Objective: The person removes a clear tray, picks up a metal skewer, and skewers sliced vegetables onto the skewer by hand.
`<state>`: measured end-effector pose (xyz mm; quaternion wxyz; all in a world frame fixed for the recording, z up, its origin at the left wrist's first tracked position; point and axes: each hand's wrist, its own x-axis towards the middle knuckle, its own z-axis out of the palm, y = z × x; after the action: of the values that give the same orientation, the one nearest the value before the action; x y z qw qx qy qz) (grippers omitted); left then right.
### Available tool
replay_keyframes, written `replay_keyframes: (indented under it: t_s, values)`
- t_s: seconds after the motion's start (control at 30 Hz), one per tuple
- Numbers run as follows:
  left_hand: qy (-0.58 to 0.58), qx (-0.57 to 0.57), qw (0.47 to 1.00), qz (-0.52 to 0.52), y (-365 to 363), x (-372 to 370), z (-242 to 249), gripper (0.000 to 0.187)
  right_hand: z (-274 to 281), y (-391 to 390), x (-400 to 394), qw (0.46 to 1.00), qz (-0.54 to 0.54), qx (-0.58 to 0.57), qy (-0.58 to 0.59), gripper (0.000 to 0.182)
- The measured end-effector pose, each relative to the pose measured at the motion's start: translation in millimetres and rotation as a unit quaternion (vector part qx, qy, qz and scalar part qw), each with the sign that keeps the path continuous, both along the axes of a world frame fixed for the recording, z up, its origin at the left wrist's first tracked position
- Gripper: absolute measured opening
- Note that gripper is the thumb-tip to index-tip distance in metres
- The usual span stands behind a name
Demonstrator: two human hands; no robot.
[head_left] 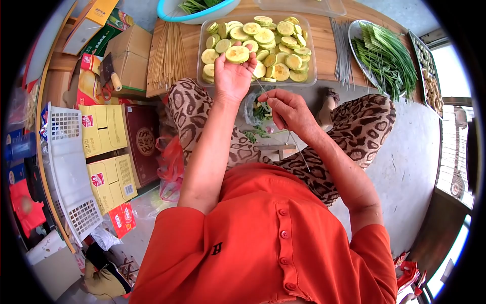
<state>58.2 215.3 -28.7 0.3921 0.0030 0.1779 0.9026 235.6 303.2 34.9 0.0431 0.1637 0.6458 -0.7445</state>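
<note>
Over the near left part of the clear tub [304,82], the left hand [234,75] is turned palm up, its grip pinching a round squash slice [237,54] by the edge between thumb and fingertips. Just nearer the person than the tub, the right hand [289,109] has its grip pressed together on a thin skewer [299,151], which slants up toward the left hand; whether its upper end touches the slice I cannot tell. More slices [264,35] lie heaped inside the tub, which rests on a wooden counter [193,43]. Left of the tub lie bamboo sticks [169,50]; right of it, grey sticks [341,50] and, further right, an oval plate [353,38] of long green leaves [387,58]. Behind the tub's left corner is a blue-rimmed basin [200,16] with greens. Well left of the tub stands a brown carton [130,58], near a wooden-handled cleaver [116,81].
</note>
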Motion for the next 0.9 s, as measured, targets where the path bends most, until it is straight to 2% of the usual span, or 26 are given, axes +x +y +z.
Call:
replay_keyframes:
  t_s: [0.2, 0.3, 0.5, 0.67, 0.9]
  values:
    - [-0.016, 0.0, 1.0, 0.012, 2.5, 6.1, -0.4, 0.043, 0.5, 1.5, -1.8, 1.0, -0.007, -0.017, -0.007, 0.023]
    - [0.011, 0.009, 1.0, 0.004, 2.6, 9.5, -3.4, 0.043, -3.8, 0.2, -1.8, 1.0, -0.013, -0.021, -0.009, 0.023]
    - [-0.004, -0.026, 0.999, 0.028, 9.5, 17.7, 3.4, 0.043, -0.7, 0.1, -3.3, 0.999, -0.014, -0.02, -0.022, 0.023]
    - [0.003, 0.0, 1.0, 0.011, 11.5, 25.5, 3.3, 0.043, -5.0, -0.6, -5.8, 0.999, -0.025, -0.027, -0.01, 0.023]
    - [0.02, -0.019, 1.0, -0.002, 12.7, 35.0, 7.7, 0.046, 0.5, 2.2, -11.3, 0.998, -0.037, -0.041, -0.011, 0.021]
